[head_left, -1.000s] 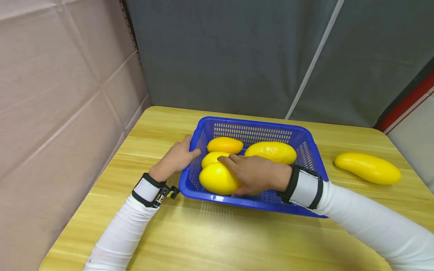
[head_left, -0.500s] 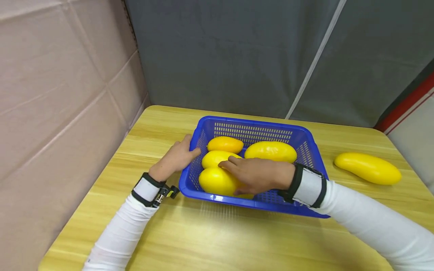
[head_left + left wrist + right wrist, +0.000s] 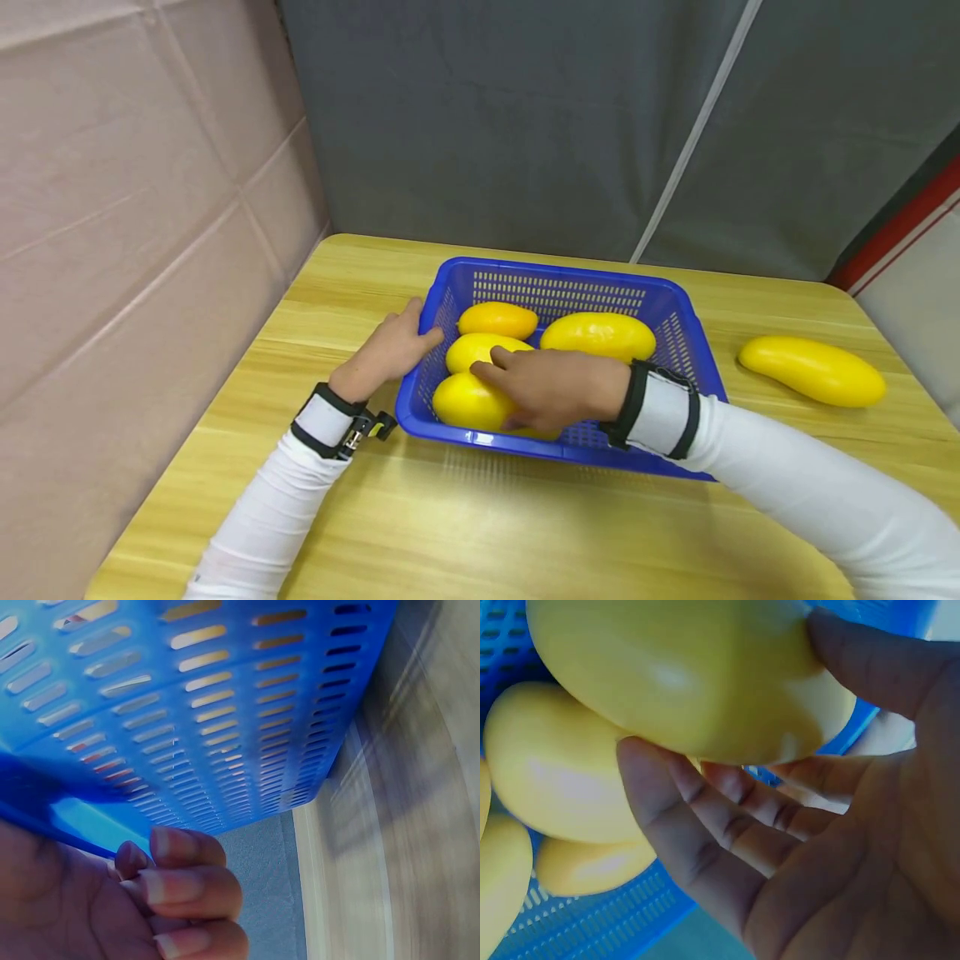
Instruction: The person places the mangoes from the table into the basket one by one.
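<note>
A blue perforated plastic basket [image 3: 558, 450] on the table holds several yellow mangoes. My left hand [image 3: 390, 348] grips its left rim; the left wrist view shows curled fingertips [image 3: 184, 886] outside the wall. Inside, my right hand [image 3: 558, 385] holds the front mango [image 3: 468, 402] by its right part, thumb on one side and fingers on the other, as the right wrist view shows. Behind it lies another mango [image 3: 480, 352], partly covered by the hand. An orange-yellow mango [image 3: 498, 320] rests at the back left, and a longer one [image 3: 598, 335] at the back right.
To the basket's right, a long yellow fruit [image 3: 812, 372] lies on the wooden table [image 3: 450, 533]. A grey curtain [image 3: 487, 133] hangs behind the table, and a pale padded wall [image 3: 142, 250] stands on the left.
The front mango, with my right hand on it, has shifted slightly left and toward the basket's front wall. More of the mango behind it shows. My left hand stays on the rim.
</note>
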Demonstrator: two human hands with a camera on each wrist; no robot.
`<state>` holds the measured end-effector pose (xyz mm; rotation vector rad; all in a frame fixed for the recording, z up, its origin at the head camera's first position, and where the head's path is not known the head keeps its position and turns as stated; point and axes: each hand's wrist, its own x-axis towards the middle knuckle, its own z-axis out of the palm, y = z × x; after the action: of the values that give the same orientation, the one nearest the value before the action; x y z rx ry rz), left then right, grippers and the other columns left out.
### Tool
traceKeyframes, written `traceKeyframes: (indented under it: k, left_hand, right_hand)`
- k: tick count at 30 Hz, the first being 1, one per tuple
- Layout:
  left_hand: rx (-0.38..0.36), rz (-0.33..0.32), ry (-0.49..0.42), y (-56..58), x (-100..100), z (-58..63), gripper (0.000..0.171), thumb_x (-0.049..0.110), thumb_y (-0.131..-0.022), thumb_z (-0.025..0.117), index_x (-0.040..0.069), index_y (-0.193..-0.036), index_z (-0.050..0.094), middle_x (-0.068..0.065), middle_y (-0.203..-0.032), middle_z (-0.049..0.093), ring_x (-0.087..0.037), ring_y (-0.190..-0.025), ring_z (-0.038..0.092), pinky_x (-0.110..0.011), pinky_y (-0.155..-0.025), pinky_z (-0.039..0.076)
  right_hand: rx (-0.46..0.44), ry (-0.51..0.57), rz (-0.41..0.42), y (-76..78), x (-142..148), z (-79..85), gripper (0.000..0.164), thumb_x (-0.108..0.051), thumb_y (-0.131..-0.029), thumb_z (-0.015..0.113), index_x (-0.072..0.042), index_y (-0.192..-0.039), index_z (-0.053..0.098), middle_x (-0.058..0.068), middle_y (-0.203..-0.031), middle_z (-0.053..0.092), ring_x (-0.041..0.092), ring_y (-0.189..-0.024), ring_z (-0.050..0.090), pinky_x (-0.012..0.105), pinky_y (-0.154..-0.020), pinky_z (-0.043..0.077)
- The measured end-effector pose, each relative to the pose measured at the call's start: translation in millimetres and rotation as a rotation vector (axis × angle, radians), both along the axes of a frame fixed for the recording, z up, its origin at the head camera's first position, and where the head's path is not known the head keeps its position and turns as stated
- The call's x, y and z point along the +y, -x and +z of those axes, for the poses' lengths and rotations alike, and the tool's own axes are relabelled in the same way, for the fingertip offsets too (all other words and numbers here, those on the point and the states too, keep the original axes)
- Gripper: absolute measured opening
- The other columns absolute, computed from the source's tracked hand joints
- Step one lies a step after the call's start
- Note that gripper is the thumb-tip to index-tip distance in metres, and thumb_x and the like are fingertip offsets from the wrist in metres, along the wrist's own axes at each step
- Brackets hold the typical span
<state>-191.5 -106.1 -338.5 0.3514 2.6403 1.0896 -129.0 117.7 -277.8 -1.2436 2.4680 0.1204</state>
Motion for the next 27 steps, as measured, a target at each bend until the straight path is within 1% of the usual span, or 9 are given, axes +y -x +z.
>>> traceKeyframes:
  k: [4, 9, 12, 13, 16, 20, 23, 27]
  left_hand:
    - [0.006, 0.004, 0.008, -0.1, 0, 0.9, 0.055, 0.028, -0.097, 0.048, -0.002, -0.139, 0.030, -0.023, -0.104, 0.061, -0.023, -0.066, 0.067, -0.030, -0.049, 0.055]
    - [0.019, 0.004, 0.026, -0.8, 0, 2.4, 0.056, 0.029, -0.097, 0.048, -0.003, -0.139, 0.030, -0.024, -0.105, 0.060, -0.024, -0.069, 0.067, -0.030, -0.050, 0.055]
    - [0.019, 0.005, 0.027, -0.9, 0, 2.5, 0.056, 0.029, -0.097, 0.048, -0.003, -0.139, 0.030, -0.024, -0.105, 0.060, -0.024, -0.069, 0.067, -0.030, -0.050, 0.055]
    - [0.016, 0.006, 0.024, -0.7, 0, 2.2, 0.056, 0.029, -0.097, 0.048, -0.002, -0.139, 0.030, -0.024, -0.105, 0.060, -0.024, -0.069, 0.067, -0.030, -0.050, 0.055]
    - [0.016, 0.000, 0.022, -0.7, 0, 1.2, 0.054, 0.028, -0.097, 0.048, -0.003, -0.138, 0.030, -0.024, -0.104, 0.061, -0.024, -0.067, 0.067, -0.030, -0.049, 0.055]
    - [0.028, -0.004, 0.038, -1.3, 0, 0.2, 0.054, 0.029, -0.096, 0.048, -0.004, -0.136, 0.032, -0.023, -0.103, 0.061, -0.024, -0.069, 0.067, -0.030, -0.050, 0.055]
    - [0.026, -0.001, 0.037, -1.3, 0, 0.0, 0.054, 0.029, -0.096, 0.048, -0.004, -0.136, 0.032, -0.024, -0.103, 0.061, -0.024, -0.069, 0.067, -0.030, -0.050, 0.055]
    - [0.009, 0.005, 0.024, -1.4, 0, 0.8, 0.055, 0.029, -0.096, 0.048, -0.003, -0.138, 0.030, -0.024, -0.104, 0.061, -0.024, -0.069, 0.067, -0.030, -0.050, 0.055]
  right_hand:
    - [0.008, -0.050, -0.024, -2.3, -7, -1.5, 0.068, -0.032, -0.093, 0.060, -0.008, -0.147, 0.026, 0.015, -0.132, 0.049, 0.019, -0.098, 0.058, 0.035, -0.089, 0.050]
    - [0.014, -0.111, -0.042, -2.8, -13, -1.9, 0.069, -0.028, -0.094, 0.057, -0.006, -0.149, 0.023, 0.018, -0.140, 0.043, 0.023, -0.104, 0.059, 0.037, -0.092, 0.048]
    - [-0.009, -0.119, -0.044, -1.0, -13, -2.1, 0.070, -0.028, -0.094, 0.057, -0.005, -0.150, 0.022, 0.020, -0.143, 0.040, 0.024, -0.108, 0.058, 0.038, -0.095, 0.047]
    - [-0.030, -0.115, -0.053, 0.0, -13, -2.4, 0.071, -0.029, -0.094, 0.057, -0.005, -0.150, 0.020, 0.020, -0.145, 0.038, 0.024, -0.110, 0.057, 0.039, -0.096, 0.046]
    - [-0.081, -0.080, -0.071, 3.5, -9, -5.6, 0.072, -0.036, -0.095, 0.056, -0.009, -0.151, 0.020, 0.018, -0.143, 0.039, 0.020, -0.105, 0.059, 0.037, -0.096, 0.046]
    - [-0.126, -0.015, -0.086, 6.4, -4, -9.8, 0.069, -0.046, -0.097, 0.048, -0.012, -0.151, 0.023, 0.013, -0.133, 0.045, 0.014, -0.092, 0.058, 0.034, -0.094, 0.047]
    - [-0.124, 0.017, -0.080, 6.6, -3, -9.4, 0.067, -0.048, -0.097, 0.046, -0.011, -0.149, 0.026, 0.011, -0.124, 0.049, 0.013, -0.088, 0.056, 0.032, -0.092, 0.048]
    - [-0.078, 0.021, -0.048, 5.6, -8, -6.6, 0.062, -0.046, -0.095, 0.053, -0.009, -0.141, 0.033, 0.012, -0.116, 0.053, 0.014, -0.082, 0.057, 0.031, -0.082, 0.051]
